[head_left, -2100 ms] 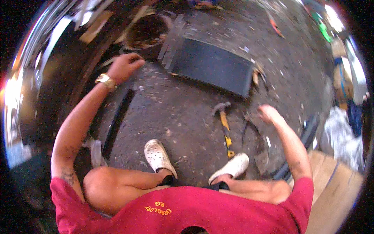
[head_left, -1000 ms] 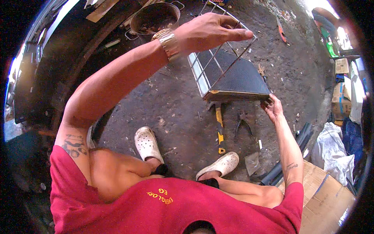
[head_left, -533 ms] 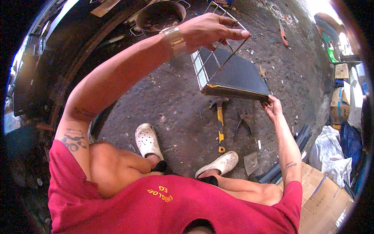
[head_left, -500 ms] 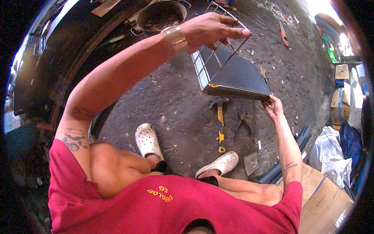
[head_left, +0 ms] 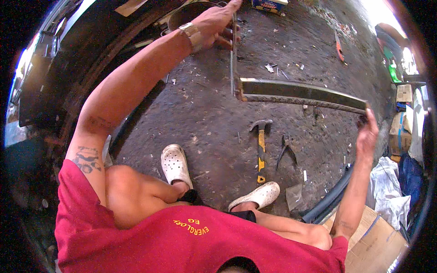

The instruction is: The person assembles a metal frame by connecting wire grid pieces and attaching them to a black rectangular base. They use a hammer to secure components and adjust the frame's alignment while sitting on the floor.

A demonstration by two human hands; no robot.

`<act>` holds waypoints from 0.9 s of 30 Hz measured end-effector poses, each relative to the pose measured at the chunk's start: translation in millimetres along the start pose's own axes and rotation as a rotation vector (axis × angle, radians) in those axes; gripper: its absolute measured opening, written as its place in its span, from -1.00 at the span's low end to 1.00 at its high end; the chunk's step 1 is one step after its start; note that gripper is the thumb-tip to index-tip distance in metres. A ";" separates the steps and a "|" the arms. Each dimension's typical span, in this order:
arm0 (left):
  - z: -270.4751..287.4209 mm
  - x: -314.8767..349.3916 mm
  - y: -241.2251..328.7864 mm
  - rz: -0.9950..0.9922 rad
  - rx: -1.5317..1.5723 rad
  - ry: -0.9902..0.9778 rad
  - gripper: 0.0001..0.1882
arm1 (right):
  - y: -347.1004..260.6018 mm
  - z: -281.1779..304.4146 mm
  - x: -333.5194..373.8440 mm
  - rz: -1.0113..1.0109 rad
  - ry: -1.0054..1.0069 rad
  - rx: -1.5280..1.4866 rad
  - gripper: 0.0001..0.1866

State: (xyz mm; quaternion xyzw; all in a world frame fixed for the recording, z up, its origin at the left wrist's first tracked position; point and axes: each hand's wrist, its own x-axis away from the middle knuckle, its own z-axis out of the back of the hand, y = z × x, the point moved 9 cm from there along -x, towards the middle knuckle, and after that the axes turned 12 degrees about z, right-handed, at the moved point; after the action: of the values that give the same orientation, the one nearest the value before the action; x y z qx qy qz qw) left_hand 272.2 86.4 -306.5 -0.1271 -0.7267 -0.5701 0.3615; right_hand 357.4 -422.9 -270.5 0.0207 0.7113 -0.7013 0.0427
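Between my hands hangs an L-shaped metal frame with a dark panel (head_left: 305,93), seen nearly edge-on above the floor. Its thin upright side (head_left: 234,63) rises at the left end. My left hand (head_left: 210,26), with a watch on its wrist, is closed around that upright, the thumb near the top edge of the view. At the panel's far right corner, my right hand (head_left: 368,134) grips the end; some fingertips are hidden behind it. Below the panel, a claw hammer (head_left: 261,152) with a yellow and black handle lies beside dark pliers (head_left: 286,152).
A large round pot (head_left: 182,18) stands at the upper left, partly behind my left hand. An orange-handled tool (head_left: 339,49) lies farther right. Cardboard boxes (head_left: 399,136), a white sack (head_left: 387,184) and dark tubing (head_left: 330,198) line the right side. Small scraps dot the floor.
The metal frame has been turned, so its wire side and panel now show edge-on. My right hand has moved right and slightly down; my left hand has moved up and left.
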 end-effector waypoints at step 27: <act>-26.4 -25.9 -148.7 0.258 -0.344 -0.425 -0.35 | -123.8 -187.2 261.1 0.234 -1.191 0.565 -0.62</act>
State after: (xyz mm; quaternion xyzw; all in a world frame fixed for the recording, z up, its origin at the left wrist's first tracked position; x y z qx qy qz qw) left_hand 211.7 20.7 -431.1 -0.3942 -0.6567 -0.5948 0.2440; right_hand 80.4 -245.6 -168.2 -0.2826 0.3484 -0.7429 0.4968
